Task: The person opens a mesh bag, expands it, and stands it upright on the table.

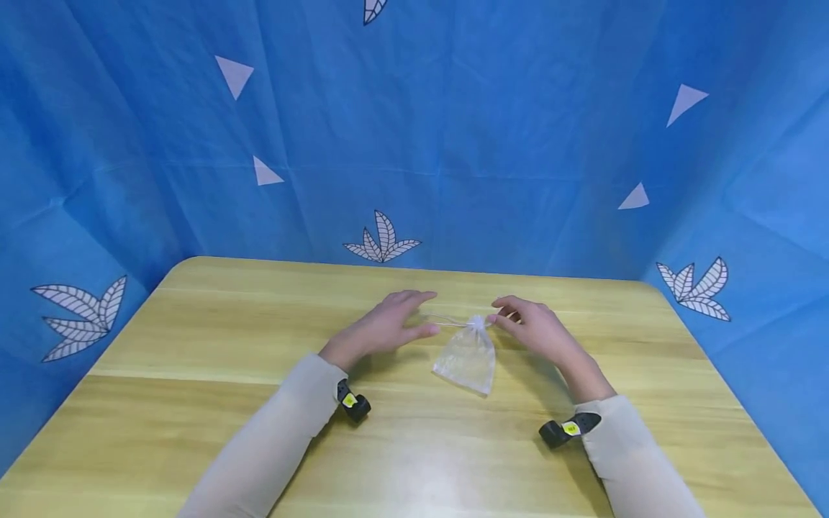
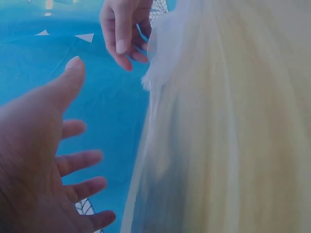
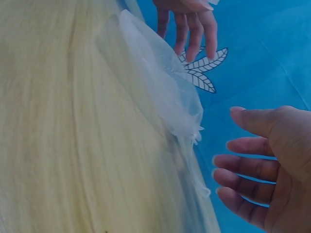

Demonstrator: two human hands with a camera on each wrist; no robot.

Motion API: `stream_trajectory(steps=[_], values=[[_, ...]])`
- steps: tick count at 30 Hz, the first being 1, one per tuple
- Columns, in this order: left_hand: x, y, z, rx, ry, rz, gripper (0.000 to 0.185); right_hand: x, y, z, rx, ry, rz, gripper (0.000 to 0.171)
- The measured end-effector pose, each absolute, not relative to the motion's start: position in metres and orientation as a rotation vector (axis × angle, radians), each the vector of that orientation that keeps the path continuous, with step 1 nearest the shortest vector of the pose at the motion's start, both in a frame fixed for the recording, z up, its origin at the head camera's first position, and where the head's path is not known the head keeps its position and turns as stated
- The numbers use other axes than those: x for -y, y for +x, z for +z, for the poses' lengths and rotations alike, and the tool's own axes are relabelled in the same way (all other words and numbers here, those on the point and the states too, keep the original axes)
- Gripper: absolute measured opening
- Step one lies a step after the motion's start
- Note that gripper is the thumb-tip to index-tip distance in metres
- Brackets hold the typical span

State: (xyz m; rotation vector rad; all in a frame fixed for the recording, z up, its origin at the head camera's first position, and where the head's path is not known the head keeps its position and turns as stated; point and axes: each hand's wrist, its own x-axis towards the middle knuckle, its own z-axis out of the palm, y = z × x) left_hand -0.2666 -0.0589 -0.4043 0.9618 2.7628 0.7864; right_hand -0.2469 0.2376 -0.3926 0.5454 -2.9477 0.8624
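Right hand (image 1: pixel 531 325) and left hand (image 1: pixel 388 327), fingers loose, flanked a sheer drawstring pouch (image 1: pixel 468 356) on the worktop (image 1: pixel 194 374); an even pull on both cords would likely suit.

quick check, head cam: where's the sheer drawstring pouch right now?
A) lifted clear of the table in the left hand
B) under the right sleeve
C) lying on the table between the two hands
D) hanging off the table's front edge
C: the pouch lies flat on the wooden table, its gathered neck between the left hand and the right hand, whose fingers are at the neck; the left hand's fingers are spread beside the drawstring.
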Motion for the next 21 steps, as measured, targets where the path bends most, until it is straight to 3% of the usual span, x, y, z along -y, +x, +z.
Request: stream_trajectory(steps=[11, 21], values=[[0.043, -0.254, -0.416, -2.715, 0.979, 0.803, 0.066, -0.231, -0.246, -0.402, 2.975, 0.504, 0.935, 0.024], [0.041, -0.249, -0.429, -2.652, 0.975, 0.986, 0.054, -0.223, -0.241, -0.416, 2.973, 0.479, 1.036, 0.023]])
